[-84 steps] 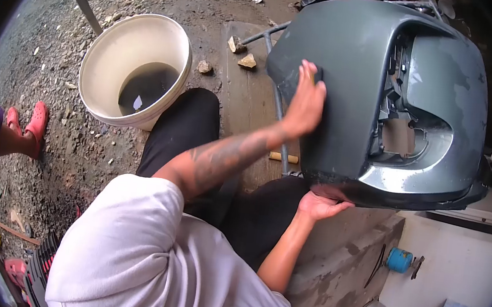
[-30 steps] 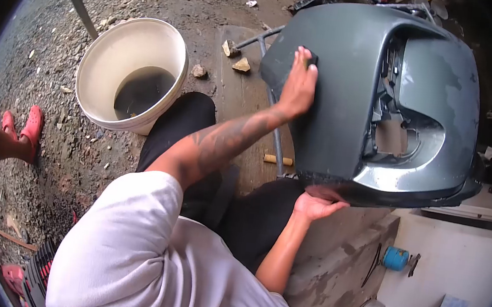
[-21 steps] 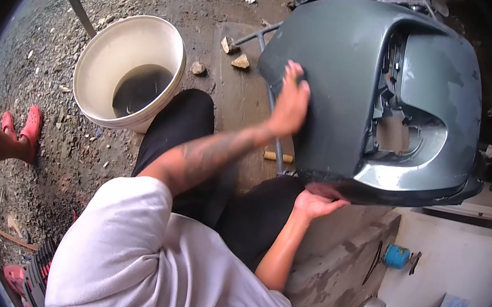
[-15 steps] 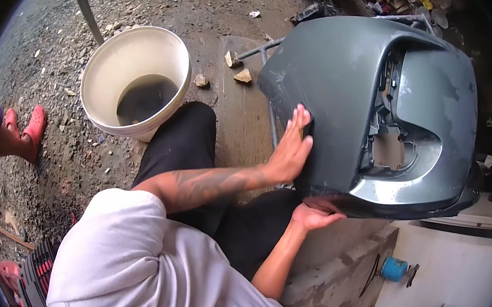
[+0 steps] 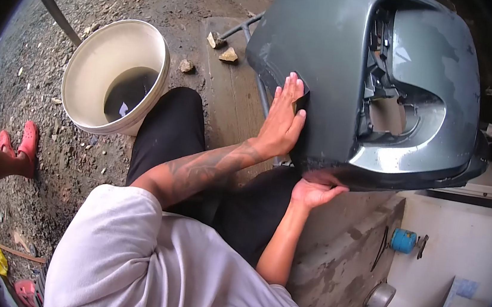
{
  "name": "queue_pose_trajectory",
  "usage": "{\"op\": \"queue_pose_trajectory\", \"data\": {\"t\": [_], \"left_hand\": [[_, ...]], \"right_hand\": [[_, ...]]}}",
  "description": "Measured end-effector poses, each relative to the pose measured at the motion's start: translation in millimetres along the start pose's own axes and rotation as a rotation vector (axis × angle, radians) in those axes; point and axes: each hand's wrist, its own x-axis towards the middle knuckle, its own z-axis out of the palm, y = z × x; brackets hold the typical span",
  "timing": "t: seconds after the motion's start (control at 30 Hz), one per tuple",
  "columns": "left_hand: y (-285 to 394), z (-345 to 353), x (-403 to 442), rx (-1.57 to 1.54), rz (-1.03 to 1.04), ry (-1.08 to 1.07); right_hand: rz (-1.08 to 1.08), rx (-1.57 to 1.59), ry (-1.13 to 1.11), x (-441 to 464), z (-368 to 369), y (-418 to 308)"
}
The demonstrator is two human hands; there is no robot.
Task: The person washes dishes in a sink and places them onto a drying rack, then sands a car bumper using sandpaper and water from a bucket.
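Observation:
A dark grey-green car bumper (image 5: 328,60) with a lamp opening on its right side rests on a metal stand. My left hand (image 5: 282,118) is pressed against its left face, fingers stretched together and thumb apart. Between thumb and fingers shows a dark piece with a yellowish side, which looks like folded sandpaper (image 5: 301,103); most of it is covered by the hand. Below, my right hand (image 5: 312,192) holds the bumper's lower edge from underneath, palm up and thumb out, with its fingers partly hidden.
A white bucket (image 5: 155,93) of dark water stands beside my knee. Stones (image 5: 229,55) lie near the stand's tube (image 5: 241,27). Another person's feet in red clogs (image 5: 28,145) are at left. At right are a blue canister (image 5: 403,241) and a metal pot (image 5: 381,297).
The view has shifted, so the bumper and bucket appear higher and further left. My left hand is still against the bumper's face, and my right hand keeps holding the lower edge.

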Motion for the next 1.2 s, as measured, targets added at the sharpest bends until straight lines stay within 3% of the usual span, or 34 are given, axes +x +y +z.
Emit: {"op": "queue_pose_trajectory", "data": {"t": [0.03,0.07,0.13,0.17,0.23,0.3,0.33,0.37,0.5,0.63,0.7,0.77,0.8,0.83,0.9,0.97,1.03,1.1,1.17,1.2], "left_hand": [[5.2,3.3,2.1,-0.013,-0.036,0.042],[10.3,5.4,-7.2,-0.02,-0.018,0.002],[29.0,4.0,-43.8,-0.041,0.051,-0.171],[35.9,0.1,-60.0,-0.076,0.071,-0.3],[27.6,-0.5,-47.9,0.013,0.082,-0.211],[15.1,1.6,-14.5,0.036,0.019,-0.038],[20.4,6.3,-12.0,0.016,-0.013,0.002],[24.0,9.6,-8.0,0.0,-0.041,0.048],[50.9,14.5,-75.9,-0.149,0.077,-0.317],[15.2,12.2,-11.0,0.014,0.02,0.0],[27.2,13.7,-10.1,-0.034,-0.014,0.041],[47.1,12.7,-45.1,-0.021,0.04,-0.168],[54.8,5.2,-59.4,-0.095,0.092,-0.288],[47.3,3.6,-53.6,-0.087,0.095,-0.277],[29.2,1.5,-29.5,0.054,0.048,-0.166],[16.0,0.3,4.8,0.048,-0.008,-0.028],[29.8,7.4,-7.0,0.059,0.032,-0.041],[45.9,14.3,-52.5,0.025,0.138,-0.28],[50.3,5.0,-53.4,-0.039,0.126,-0.344],[46.8,7.6,-38.0,-0.015,0.093,-0.237]], "right_hand": [[-0.06,-0.113,0.227,-2.1,14.5,3.0],[-0.061,-0.116,0.228,-2.7,13.8,2.5],[-0.088,-0.032,0.168,3.3,10.7,5.2],[-0.008,0.054,-0.076,3.7,5.8,2.4],[-0.036,0.002,0.076,8.1,-14.1,7.7],[0.014,0.003,0.054,11.6,-60.6,11.5],[-0.019,-0.081,0.287,-0.5,2.5,2.9],[-0.022,-0.082,0.291,-3.1,9.5,0.0],[-0.01,-0.011,0.196,-2.3,28.1,-2.6],[0.012,-0.06,0.23,2.7,-5.3,4.3],[-0.039,-0.144,0.203,-0.9,3.3,1.5],[0.043,0.039,0.192,0.1,9.1,1.1],[0.057,0.033,0.085,-0.5,16.2,-2.3],[0.067,0.009,0.018,-4.7,29.7,-5.5],[-0.076,-0.097,0.239,0.3,19.2,3.9],[-0.019,-0.078,0.3,-1.9,20.5,1.2],[-0.054,-0.15,0.237,-5.6,27.6,0.3],[0.096,0.083,0.118,-2.8,22.0,-2.7],[0.083,0.045,0.028,3.7,5.4,0.5],[0.041,-0.006,0.12,3.6,10.1,2.3]]}}
